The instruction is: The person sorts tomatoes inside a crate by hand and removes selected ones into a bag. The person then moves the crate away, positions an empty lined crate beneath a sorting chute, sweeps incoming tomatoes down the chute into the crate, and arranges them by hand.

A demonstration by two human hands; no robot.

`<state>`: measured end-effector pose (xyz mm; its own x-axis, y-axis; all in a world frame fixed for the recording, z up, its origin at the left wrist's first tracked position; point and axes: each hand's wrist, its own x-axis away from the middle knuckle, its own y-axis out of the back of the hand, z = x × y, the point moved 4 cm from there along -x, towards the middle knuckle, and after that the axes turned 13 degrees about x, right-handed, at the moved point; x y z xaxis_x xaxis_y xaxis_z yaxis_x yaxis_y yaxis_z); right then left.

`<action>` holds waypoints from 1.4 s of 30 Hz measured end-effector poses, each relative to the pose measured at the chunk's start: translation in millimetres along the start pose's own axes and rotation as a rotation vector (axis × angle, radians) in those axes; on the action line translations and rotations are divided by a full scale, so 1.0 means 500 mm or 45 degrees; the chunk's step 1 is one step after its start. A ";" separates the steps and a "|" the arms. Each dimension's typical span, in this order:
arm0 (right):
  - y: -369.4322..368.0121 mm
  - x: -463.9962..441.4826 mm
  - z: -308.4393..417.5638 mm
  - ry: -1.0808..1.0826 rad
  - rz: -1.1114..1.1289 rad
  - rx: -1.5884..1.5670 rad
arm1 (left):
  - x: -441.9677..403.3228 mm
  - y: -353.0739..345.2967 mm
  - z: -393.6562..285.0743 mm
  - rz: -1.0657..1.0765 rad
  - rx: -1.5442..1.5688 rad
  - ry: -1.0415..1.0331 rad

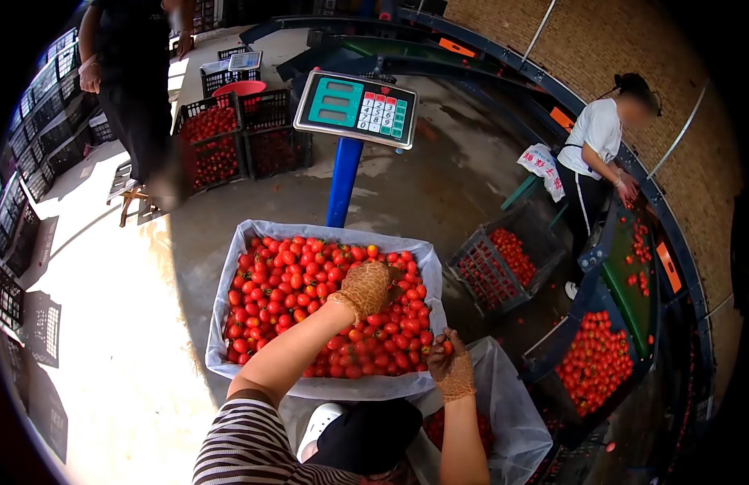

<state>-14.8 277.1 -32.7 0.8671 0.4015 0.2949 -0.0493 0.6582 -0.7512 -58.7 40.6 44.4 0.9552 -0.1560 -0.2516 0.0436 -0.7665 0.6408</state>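
Observation:
A lined crate [219,323] full of small red tomatoes [277,283] stands in front of me, below a scale display [354,109] on a blue post. My left hand [365,291], in a tan patterned glove, reaches over the tomatoes right of the crate's middle. Its fingers point down and away, and their tips are hidden. Beside the crate's right edge is my right hand [451,368], gloved too, its fingers closed around a red tomato [447,347]. Under it, a second lined container [516,404] holds more tomatoes.
Black crates [269,153] of tomatoes stand at the upper left, near a standing person [132,65]. At the right, another person [593,145] leans over a green conveyor [625,283]. A tomato crate [504,267] and a heaped bin [594,364] are nearer.

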 end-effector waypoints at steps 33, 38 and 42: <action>-0.065 -0.012 0.058 0.521 -0.179 2.767 | -0.105 -0.126 0.213 0.320 -0.496 0.064; -0.084 -0.034 -0.032 0.439 0.024 3.953 | -0.022 -0.097 0.219 0.150 -0.992 -0.440; -0.059 -0.054 -0.027 0.348 0.095 3.783 | 0.003 -0.094 0.212 0.370 -1.178 -0.428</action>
<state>-30.0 238.5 -26.5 0.8250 0.5385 0.1712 0.1224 -0.4661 0.8762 -90.4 10.4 -62.7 0.8395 -0.5348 -0.0962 0.1683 0.0876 0.9818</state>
